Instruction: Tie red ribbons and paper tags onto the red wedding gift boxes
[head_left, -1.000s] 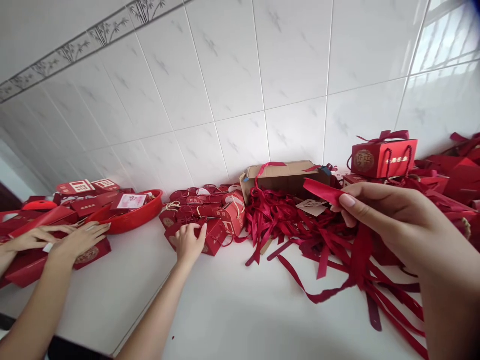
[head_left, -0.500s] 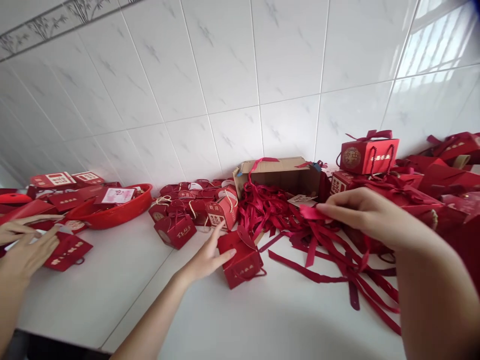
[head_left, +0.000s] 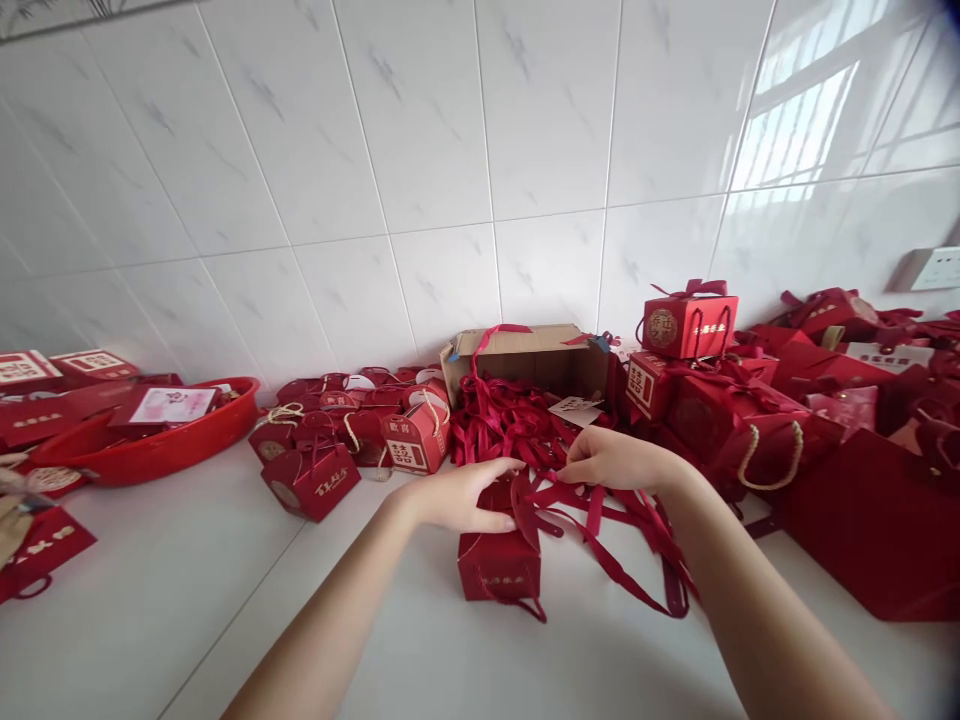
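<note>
In the head view, a small red gift box (head_left: 499, 568) with a dark red cord handle stands on the white tabletop in front of me. My left hand (head_left: 456, 500) grips the upper part of this box, fingers over the far side and thumb on the near side. Close to the box's raised flap, my right hand (head_left: 615, 462) pinches a dark red ribbon (head_left: 611, 565); its fingertips are partly hidden. Loose ribbons lie around and below that hand, beside a cardboard box (head_left: 529, 343) that holds a tangled heap of ribbons (head_left: 499, 415).
Several closed gift boxes (head_left: 311, 480) sit left of centre. A red plastic basin (head_left: 172, 445) is farther left, near a co-worker's hand (head_left: 13, 515) at the edge. Ribbon-tied boxes (head_left: 690, 325) and large red bags (head_left: 877, 520) crowd the right. A tiled wall stands behind.
My right hand has brought the ribbon left, to the box. My left hand has shifted onto the box's top, and the box has turned slightly. The view has swung right.
</note>
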